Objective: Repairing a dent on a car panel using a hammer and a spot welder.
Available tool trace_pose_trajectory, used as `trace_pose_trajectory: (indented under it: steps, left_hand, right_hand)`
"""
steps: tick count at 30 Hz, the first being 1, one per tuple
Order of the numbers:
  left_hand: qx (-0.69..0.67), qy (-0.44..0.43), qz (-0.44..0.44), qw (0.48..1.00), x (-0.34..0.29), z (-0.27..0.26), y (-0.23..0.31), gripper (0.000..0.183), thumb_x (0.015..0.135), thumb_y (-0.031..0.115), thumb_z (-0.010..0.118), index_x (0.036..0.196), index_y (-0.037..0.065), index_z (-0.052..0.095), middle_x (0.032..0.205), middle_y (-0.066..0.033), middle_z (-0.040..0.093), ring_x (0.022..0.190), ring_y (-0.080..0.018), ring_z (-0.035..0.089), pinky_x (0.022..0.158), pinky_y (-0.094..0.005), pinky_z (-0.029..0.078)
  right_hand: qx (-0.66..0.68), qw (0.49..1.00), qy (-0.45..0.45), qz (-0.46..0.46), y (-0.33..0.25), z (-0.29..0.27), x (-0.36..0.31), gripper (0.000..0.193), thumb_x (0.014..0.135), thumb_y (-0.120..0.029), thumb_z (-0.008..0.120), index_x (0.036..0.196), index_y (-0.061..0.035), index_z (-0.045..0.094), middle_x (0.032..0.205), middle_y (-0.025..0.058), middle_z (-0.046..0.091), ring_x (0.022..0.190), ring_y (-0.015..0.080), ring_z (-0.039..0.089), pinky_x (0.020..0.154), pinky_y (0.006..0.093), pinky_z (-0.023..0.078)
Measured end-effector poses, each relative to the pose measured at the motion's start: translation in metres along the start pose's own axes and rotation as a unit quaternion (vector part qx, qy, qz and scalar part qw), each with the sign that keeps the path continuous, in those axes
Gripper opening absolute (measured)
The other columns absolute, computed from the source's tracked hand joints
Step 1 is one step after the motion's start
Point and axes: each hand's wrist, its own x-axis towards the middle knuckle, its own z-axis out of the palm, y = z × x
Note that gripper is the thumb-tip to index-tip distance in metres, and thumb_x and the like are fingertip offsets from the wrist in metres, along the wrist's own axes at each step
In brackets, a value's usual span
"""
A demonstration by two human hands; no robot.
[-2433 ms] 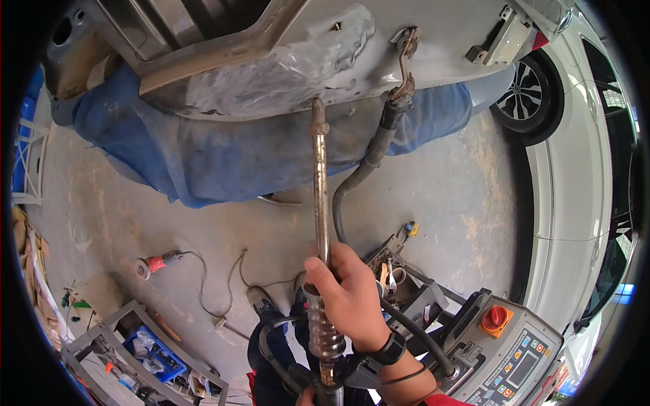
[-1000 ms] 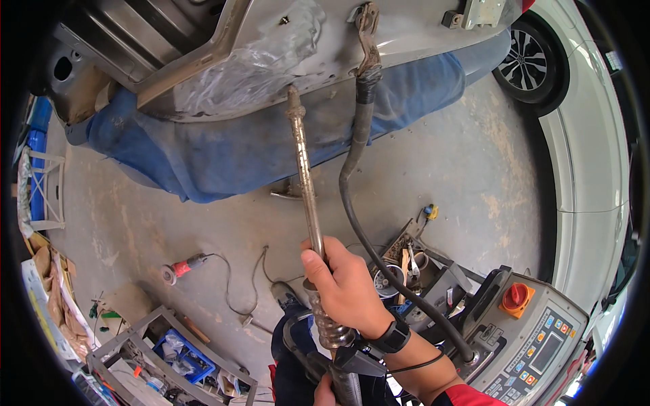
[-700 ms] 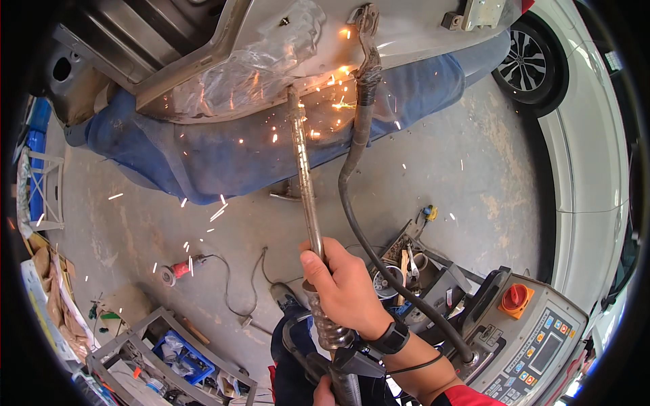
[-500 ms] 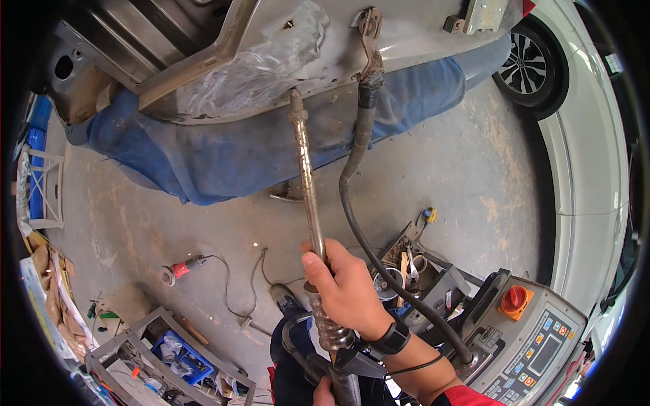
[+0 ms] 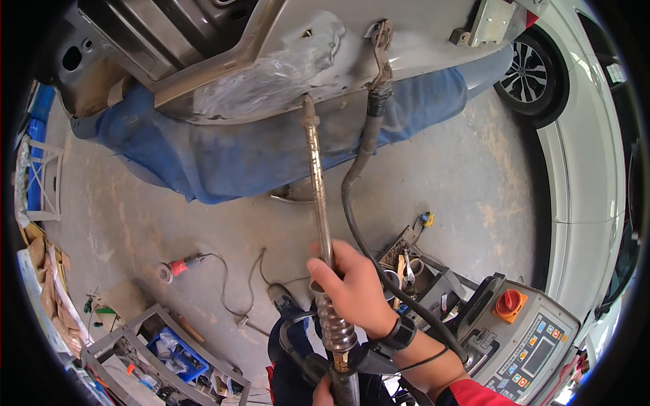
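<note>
A long metal slide-hammer dent puller [image 5: 316, 169] runs upward from my hands, its tip at the lower edge of a car's silver body panel [image 5: 426, 30]. My right hand [image 5: 355, 287], with a dark watch on the wrist, wraps round the rod at the top of the ribbed sliding weight. At the bottom edge my left hand [image 5: 323, 392] grips the rear handle; most of it is out of view. Near the tip lies a scuffed whitish patch [image 5: 284, 71]. A metal clamp [image 5: 381, 57] with a thick cable [image 5: 352, 210] is fixed to the panel.
A blue cloth [image 5: 223, 155] covers the sill. The cable reaches a control unit [image 5: 535, 338] with a red knob at right. A red grinder [image 5: 177, 267], a tool cart [image 5: 159, 318] and a box of tools [image 5: 433, 298] stand about. A white car [image 5: 582, 169] is at right.
The view has shifted slightly, so panel, clamp and puller appear a little further right. My right hand keeps its hold round the rod, and the tip stays at the panel's lower edge.
</note>
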Motion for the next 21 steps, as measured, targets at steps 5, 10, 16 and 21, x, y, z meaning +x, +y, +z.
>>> trace_pose_trajectory:
  steps: [5, 10, 16, 21]
  left_hand:
    - [-0.004, 0.015, 0.008, 1.000, 0.009, -0.011, -0.003, 0.035, 0.103, 0.033, 0.038, 0.118, 0.010, 0.059, 0.110, -0.0011, 0.065, 0.102, -0.0167, 0.060, 0.091, -0.0320, 0.048]
    - [0.028, 0.055, 0.004, 0.998, -0.003, -0.019, -0.016, 0.034, 0.102, 0.033, 0.039, 0.116, 0.010, 0.061, 0.103, -0.0011, 0.067, 0.097, -0.0167, 0.062, 0.091, -0.0315, 0.047]
    - [0.007, 0.027, 0.004, 1.000, 0.010, -0.020, -0.011, 0.035, 0.103, 0.033, 0.037, 0.118, 0.011, 0.059, 0.110, -0.0012, 0.064, 0.102, -0.0159, 0.060, 0.093, -0.0319, 0.047]
    - [0.003, -0.008, 0.040, 0.999, 0.005, 0.001, -0.001, 0.035, 0.103, 0.034, 0.036, 0.121, 0.012, 0.056, 0.111, -0.0011, 0.063, 0.104, -0.0168, 0.058, 0.093, -0.0329, 0.047]
  right_hand:
    - [-0.026, 0.999, -0.012, 0.024, 0.005, -0.001, -0.003, 0.032, 0.092, -0.022, 0.060, 0.110, 0.0040, 0.058, 0.074, 0.0082, 0.060, 0.068, 0.0104, 0.055, 0.065, 0.0275, 0.047]
    - [-0.026, 0.998, 0.024, 0.048, 0.031, -0.014, -0.041, 0.030, 0.093, -0.023, 0.058, 0.111, 0.0011, 0.058, 0.073, 0.0085, 0.061, 0.066, 0.0174, 0.058, 0.064, 0.0304, 0.047]
    - [-0.051, 0.999, 0.001, -0.013, 0.019, -0.002, -0.016, 0.030, 0.093, -0.024, 0.057, 0.108, 0.0016, 0.058, 0.072, 0.0163, 0.061, 0.064, 0.0274, 0.060, 0.063, 0.0349, 0.047]
    - [-0.052, 0.997, -0.009, -0.048, 0.009, -0.005, -0.003, 0.028, 0.094, -0.024, 0.056, 0.105, 0.0016, 0.059, 0.074, 0.0186, 0.063, 0.066, 0.0311, 0.062, 0.064, 0.0369, 0.048]
